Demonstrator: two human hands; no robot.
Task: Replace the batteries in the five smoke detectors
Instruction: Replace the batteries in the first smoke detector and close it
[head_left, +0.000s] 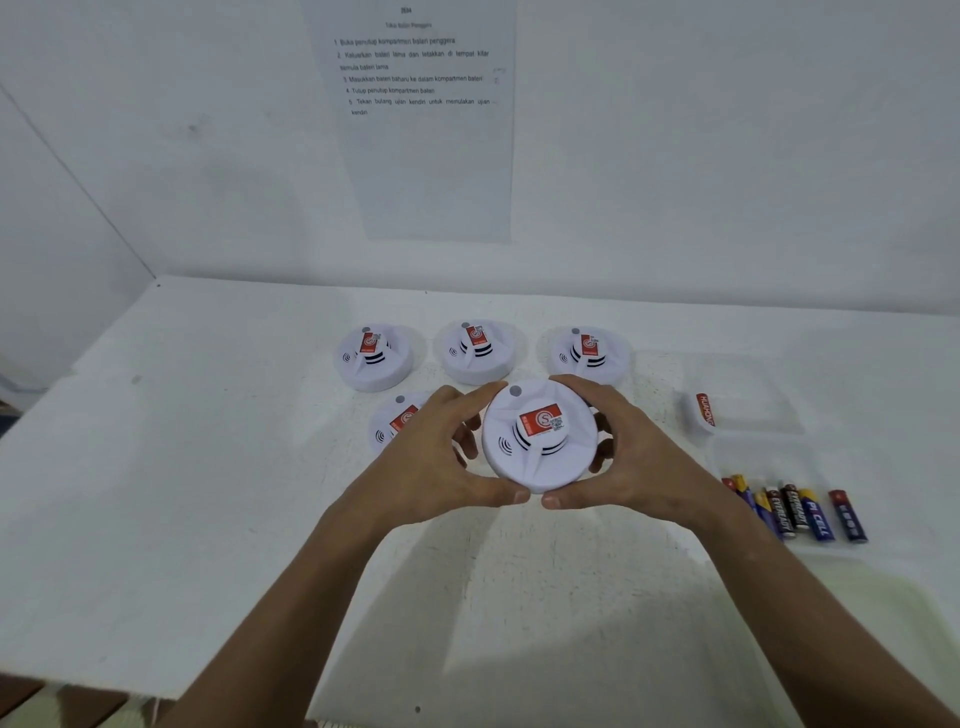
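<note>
- The left hand (441, 452) and right hand (631, 447) both grip the held smoke detector (540, 434) by its rim, fingers curled around opposite sides, thumbs nearly meeting at the near edge. It is face up and looks raised off the counter (208, 493).
- Four other detectors (475, 351) sit behind and left of the held one. The nearest (395, 418) is just beside the left hand's knuckles, so a wide twist or flip could knock it.
- The battery cover is presumably underneath. Turning the unit over with a loose grip could let the smooth round housing slip and drop.
- Loose batteries (797, 512) lie to the right of the held detector, near the right forearm. A sweeping elbow could roll them or mix old with new.
- A clear container (748, 395) with a red-labelled item sits right of the held detector, apart from both hands.
</note>
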